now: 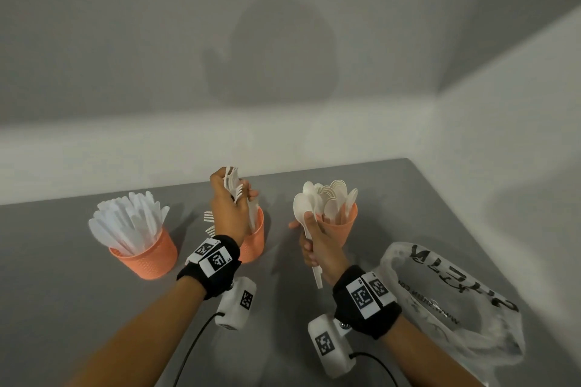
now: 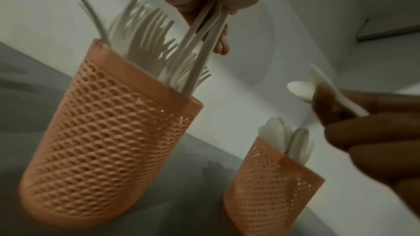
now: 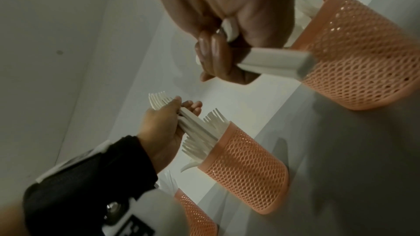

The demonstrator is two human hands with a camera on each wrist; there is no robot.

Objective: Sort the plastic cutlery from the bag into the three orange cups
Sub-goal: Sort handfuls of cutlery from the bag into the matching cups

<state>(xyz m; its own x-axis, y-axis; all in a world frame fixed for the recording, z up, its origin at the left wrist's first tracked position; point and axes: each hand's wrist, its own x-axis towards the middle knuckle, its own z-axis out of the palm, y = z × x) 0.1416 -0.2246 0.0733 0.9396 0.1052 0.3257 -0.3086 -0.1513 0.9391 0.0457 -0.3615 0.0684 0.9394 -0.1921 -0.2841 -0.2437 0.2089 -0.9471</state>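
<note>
From the head view, my left hand (image 1: pixel 227 209) is curled round a bunch of forks (image 1: pixel 234 187). Their prongs point up and their handles point down into the middle cup (image 1: pixel 253 240), which sits right under that hand. So I think the next move is just to let the forks slide straight down. My right hand (image 1: pixel 316 240) grips a few spoons (image 1: pixel 304 207) by the handles. The bowls point up and the handle ends stick out below my fist. The spoon cup (image 1: pixel 341 228) is just past that hand, a little to its right, and it is already full of spoons. The knife cup (image 1: pixel 147 256) stands well off to the left of both hands. The bag (image 1: pixel 452 302) lies flat on the worktop (image 1: pixel 63 292), beside my right wrist. I cannot see anything left inside it.

From the left wrist view, my left fingers (image 2: pixel 223 45) pinch the fork handles tightly. The handles slant down and their ends are already inside the rim of the middle cup (image 2: pixel 109 143), among forks that stand there. My right hand (image 2: pixel 375 132) shows at the edge, holding a spoon.

From the right wrist view, my right hand (image 3: pixel 227 30) is closed round the spoon handles (image 3: pixel 277 64). They lie sideways here, with their ends in front of the spoon cup (image 3: pixel 368 56), not yet in it. My left hand (image 3: pixel 163 128) holds the forks over the middle cup (image 3: pixel 247 173).
</note>
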